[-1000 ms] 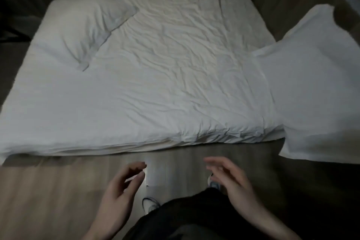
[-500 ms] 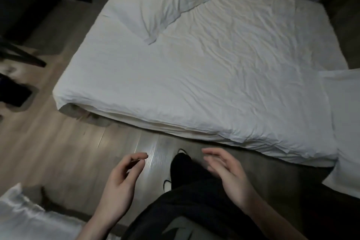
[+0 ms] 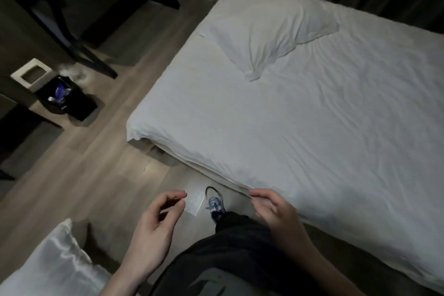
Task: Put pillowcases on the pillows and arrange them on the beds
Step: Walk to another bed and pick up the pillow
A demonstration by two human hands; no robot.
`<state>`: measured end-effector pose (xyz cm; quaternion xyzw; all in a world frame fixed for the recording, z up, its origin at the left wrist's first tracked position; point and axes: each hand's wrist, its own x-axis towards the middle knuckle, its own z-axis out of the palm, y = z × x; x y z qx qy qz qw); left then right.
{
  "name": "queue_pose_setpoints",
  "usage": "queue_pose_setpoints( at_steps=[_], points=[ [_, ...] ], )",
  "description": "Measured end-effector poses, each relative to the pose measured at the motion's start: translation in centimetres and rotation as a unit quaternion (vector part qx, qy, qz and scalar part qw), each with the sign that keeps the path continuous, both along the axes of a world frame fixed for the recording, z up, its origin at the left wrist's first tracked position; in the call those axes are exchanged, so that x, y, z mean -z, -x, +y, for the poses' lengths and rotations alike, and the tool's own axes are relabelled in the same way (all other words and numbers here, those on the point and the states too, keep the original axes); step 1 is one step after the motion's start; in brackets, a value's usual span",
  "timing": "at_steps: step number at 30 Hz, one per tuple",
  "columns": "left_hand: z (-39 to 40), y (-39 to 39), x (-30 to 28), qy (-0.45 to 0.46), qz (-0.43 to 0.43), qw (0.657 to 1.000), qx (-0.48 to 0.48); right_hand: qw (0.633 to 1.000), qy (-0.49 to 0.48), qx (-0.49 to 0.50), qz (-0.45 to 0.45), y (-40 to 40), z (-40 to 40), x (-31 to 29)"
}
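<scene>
A white bed (image 3: 300, 132) fills the right of the view. One white pillow in its case (image 3: 269, 31) lies near the bed's far left corner. Another white pillow (image 3: 48, 264) shows at the bottom left. My left hand (image 3: 153, 230) hovers over the floor with loosely curled fingers, holding nothing. My right hand (image 3: 276, 214) hangs beside the bed's near edge, fingers relaxed, also holding nothing.
A black waste bin (image 3: 69, 98) stands on the wooden floor at the left, beside a dark desk with black legs (image 3: 72, 38). A slip of white paper (image 3: 195, 202) lies on the floor by my shoe (image 3: 215, 202). Dark curtains hang behind the bed.
The view has swung left: the bed slid to the right, the sheet at the right left the view, the desk and bin appeared, and the lower-left pillow came in. Both hands stayed empty.
</scene>
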<state>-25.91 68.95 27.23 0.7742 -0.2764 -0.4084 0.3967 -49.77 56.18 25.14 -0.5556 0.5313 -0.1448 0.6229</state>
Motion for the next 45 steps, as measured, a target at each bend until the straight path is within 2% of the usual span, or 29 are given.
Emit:
queue_pose_setpoints(
  at_steps=[5, 13, 23, 29, 32, 38, 45],
  points=[
    [-3.8, -8.9, -0.4, 0.014, -0.013, 0.999, -0.034, 0.999, 0.005, -0.043, -0.01, -10.0, -4.9, -0.3],
    [-5.8, -22.5, 0.7, 0.017, 0.005, 0.997, -0.075, 0.999, -0.014, -0.029, -0.029, -24.7, -7.9, -0.3],
    [-8.4, -43.4, 0.1, 0.014, -0.023, 0.993, 0.113, 0.995, 0.009, 0.098, -0.007, -42.8, -1.6, -0.8],
    [-12.6, -50.9, -1.1, 0.016, 0.001, 0.978, 0.207, 0.978, -0.016, 0.209, -0.01, -48.8, -0.4, -1.0],
    [-16.1, -53.0, -0.5, 0.017, -0.005, 0.971, 0.238, 0.967, -0.006, 0.253, -0.013, -51.3, -2.1, -1.1],
    [-23.8, -57.1, -1.4, 0.027, -0.019, 0.961, 0.276, 0.963, -0.009, 0.268, -0.041, -57.1, -9.1, -0.1],
    [-32.6, -63.1, -1.5, 0.021, -0.019, 0.962, 0.272, 0.96, 0.012, 0.274, -0.047, -61.5, -17.2, -0.5]
  ],
)
